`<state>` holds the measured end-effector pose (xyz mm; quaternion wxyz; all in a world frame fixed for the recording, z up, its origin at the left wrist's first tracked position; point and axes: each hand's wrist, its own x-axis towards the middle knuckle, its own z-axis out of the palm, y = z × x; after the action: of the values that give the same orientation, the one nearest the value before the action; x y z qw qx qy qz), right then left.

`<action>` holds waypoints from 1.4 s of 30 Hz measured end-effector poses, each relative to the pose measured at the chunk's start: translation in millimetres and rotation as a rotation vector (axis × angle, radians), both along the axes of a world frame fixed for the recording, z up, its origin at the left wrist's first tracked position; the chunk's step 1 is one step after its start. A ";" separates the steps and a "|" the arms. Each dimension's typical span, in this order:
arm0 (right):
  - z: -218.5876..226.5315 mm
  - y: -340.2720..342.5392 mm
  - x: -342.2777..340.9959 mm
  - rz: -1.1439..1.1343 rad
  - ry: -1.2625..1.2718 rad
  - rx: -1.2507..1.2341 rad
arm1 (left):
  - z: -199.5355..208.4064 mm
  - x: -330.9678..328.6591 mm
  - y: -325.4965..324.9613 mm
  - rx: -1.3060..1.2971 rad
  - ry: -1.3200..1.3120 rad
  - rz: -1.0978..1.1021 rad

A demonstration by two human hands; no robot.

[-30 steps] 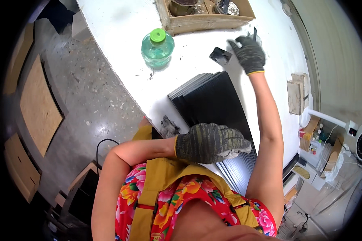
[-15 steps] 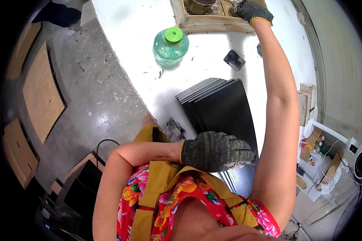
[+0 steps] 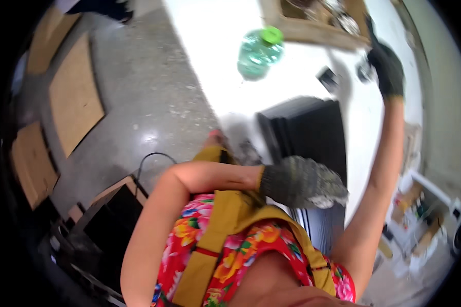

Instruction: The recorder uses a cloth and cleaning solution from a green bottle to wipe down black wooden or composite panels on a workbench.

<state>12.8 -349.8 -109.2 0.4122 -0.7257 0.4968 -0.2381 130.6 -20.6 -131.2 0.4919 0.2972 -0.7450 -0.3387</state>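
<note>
On the white tabletop lies a stack of black flat panels [image 3: 312, 128], its edges fanned at the far side. My left hand [image 3: 302, 183], in a dark knitted glove, rests across the near part of the stack, fingers together and curled. A crumpled whitish patch shows at its fingertips; what it is, I cannot make out. My right hand [image 3: 389, 69], gloved too, is stretched far out beside the wooden tray [image 3: 317, 37]. Motion blurs its fingers, and a slim dark shape points from it along the tray's side. Close by sits a small clear, shiny thing [image 3: 364, 70].
A green-tinted bottle [image 3: 258, 53] with a bright green cap stands left of a small black block [image 3: 327, 79]. A crumpled grey rag [image 3: 249, 152] lies by the table's left edge. Brown boards [image 3: 77, 94] are on the floor at left. Another person's dark clothing [image 3: 100, 9] shows at the upper left.
My right hand has come out of the tray and back toward me, to the tray's right side. The whole view has shifted, so things appear further right. My left hand stays on the panels.
</note>
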 end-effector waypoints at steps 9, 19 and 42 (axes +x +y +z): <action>9.0 177.8 -92.9 -0.017 -0.325 0.362 | -4.9 -7.5 8.6 0.061 -0.021 -0.103; 32.1 224.9 -27.9 0.011 0.082 0.298 | -21.9 7.3 -4.6 -0.122 -0.033 -0.321; 9.8 216.6 -4.0 0.682 0.308 -0.865 | -21.7 1.9 2.4 -0.145 -0.076 -0.287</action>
<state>8.9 -133.1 -99.4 0.0542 -0.9739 0.1461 -0.1649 132.6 -18.2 -152.8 0.4302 0.1639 -0.8202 -0.3396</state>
